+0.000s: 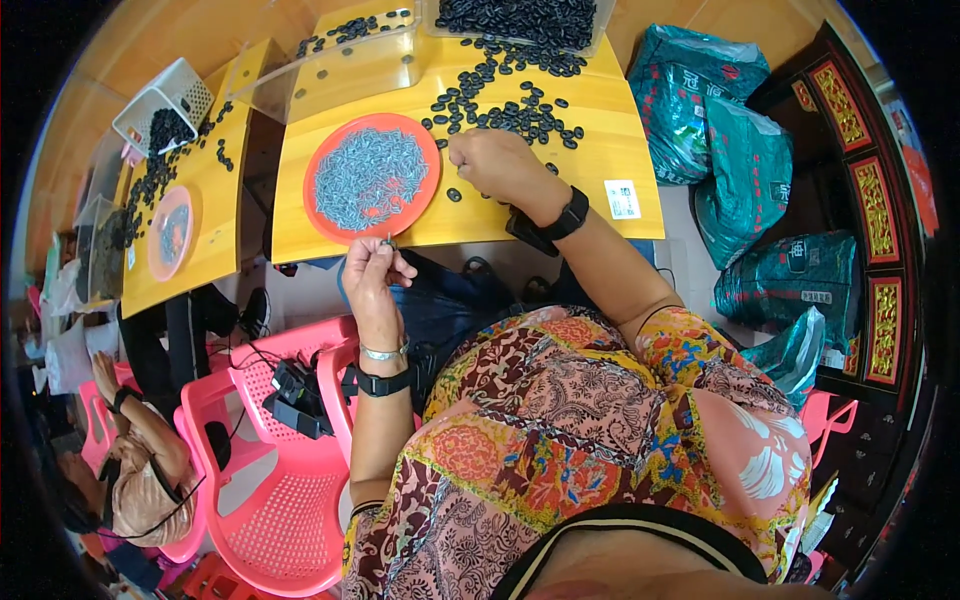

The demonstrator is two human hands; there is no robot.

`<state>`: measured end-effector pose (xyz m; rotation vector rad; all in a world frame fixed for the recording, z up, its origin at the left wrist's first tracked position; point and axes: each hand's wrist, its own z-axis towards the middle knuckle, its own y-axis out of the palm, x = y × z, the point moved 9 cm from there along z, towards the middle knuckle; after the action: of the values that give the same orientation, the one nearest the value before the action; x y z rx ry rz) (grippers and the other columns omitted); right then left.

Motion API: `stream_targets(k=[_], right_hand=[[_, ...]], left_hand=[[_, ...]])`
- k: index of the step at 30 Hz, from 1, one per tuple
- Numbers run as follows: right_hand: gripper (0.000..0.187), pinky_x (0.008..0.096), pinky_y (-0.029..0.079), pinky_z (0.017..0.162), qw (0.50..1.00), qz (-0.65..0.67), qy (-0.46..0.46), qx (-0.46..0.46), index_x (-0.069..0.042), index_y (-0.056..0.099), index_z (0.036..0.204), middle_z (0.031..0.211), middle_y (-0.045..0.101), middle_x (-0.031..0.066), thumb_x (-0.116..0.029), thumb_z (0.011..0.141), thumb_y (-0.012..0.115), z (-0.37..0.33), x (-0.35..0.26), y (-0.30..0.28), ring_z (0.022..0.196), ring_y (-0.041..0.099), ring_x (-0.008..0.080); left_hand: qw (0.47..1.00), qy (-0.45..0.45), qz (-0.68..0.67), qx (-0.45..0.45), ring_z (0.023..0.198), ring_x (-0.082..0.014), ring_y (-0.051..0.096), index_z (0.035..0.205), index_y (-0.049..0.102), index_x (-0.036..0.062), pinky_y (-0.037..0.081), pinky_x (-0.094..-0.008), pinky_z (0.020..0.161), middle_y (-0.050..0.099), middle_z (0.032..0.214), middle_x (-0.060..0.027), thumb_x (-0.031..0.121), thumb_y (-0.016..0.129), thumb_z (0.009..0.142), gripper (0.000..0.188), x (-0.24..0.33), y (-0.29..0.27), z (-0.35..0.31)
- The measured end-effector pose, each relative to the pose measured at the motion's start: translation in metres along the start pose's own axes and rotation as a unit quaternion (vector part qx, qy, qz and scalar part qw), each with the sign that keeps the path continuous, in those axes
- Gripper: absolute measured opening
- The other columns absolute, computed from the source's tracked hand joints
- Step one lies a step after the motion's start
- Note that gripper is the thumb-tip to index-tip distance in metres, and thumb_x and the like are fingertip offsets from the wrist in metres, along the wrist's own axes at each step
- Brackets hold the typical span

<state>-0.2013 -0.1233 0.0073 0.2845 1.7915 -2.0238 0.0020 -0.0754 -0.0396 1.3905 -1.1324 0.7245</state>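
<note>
Yellow tabletop (590, 195) in a cluttered room, seen from above. Between the thumb and forefinger of the left hand (376, 278), closed in a pinch, is a small piece (388, 241) with a thin upright tip, at the near edge of a round red plate (432, 187). Slim silvery-grey pieces (362, 178) heap the plate. To its right, the right hand (500, 168) has its fingers curled down beside scattered black oval pieces (535, 122); whether it grips anything cannot be told. Behind these, a clear bin (604, 20) brims with more black ovals. Green bags (690, 105) stand beyond the table's right side. At lower left is a pink plastic chair (290, 505); past it, another person (150, 495) sits near a second yellow table (215, 250).
</note>
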Motion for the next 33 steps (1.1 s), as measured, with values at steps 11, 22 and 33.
stream_targets(k=[11,22,33], right_hand=[[0.022,0.0214,0.046,0.067,0.791,0.598,0.069,-0.114,-0.001,0.062,0.103,0.091,0.063,0.0017,-0.011,0.083,0.064,-0.007,-0.034,0.014,0.078,0.057,0.0075],[0.014,0.0236,0.047,0.064,0.753,0.643,0.035,-0.133,0.002,0.061,0.099,0.083,0.064,0.0057,-0.004,0.086,0.059,-0.015,-0.074,0.043,0.069,0.057,0.0085],[0.010,0.0228,0.048,0.061,0.831,0.554,-0.034,-0.044,0.002,0.062,0.091,0.079,0.066,0.0055,-0.002,0.082,0.062,-0.025,-0.098,0.012,0.069,0.061,0.0089]], left_hand=[[0.999,0.009,-0.037,-0.011,0.055,-0.0130,0.055,0.085,0.049,0.0060,0.041,-0.0214,0.049,0.054,0.066,-0.0046,0.010,0.050,0.090,0.007,0.011,0.007,-0.007],[0.987,0.023,-0.138,-0.081,0.059,-0.0192,0.057,0.091,0.049,0.0026,0.046,-0.0250,0.054,0.056,0.071,-0.0113,0.016,0.051,0.090,0.014,0.018,0.017,-0.006],[0.982,0.056,-0.156,-0.092,0.064,-0.0218,0.060,0.092,0.048,0.0017,0.050,-0.0276,0.058,0.059,0.076,-0.0147,0.018,0.052,0.089,0.017,0.024,0.011,-0.006]])
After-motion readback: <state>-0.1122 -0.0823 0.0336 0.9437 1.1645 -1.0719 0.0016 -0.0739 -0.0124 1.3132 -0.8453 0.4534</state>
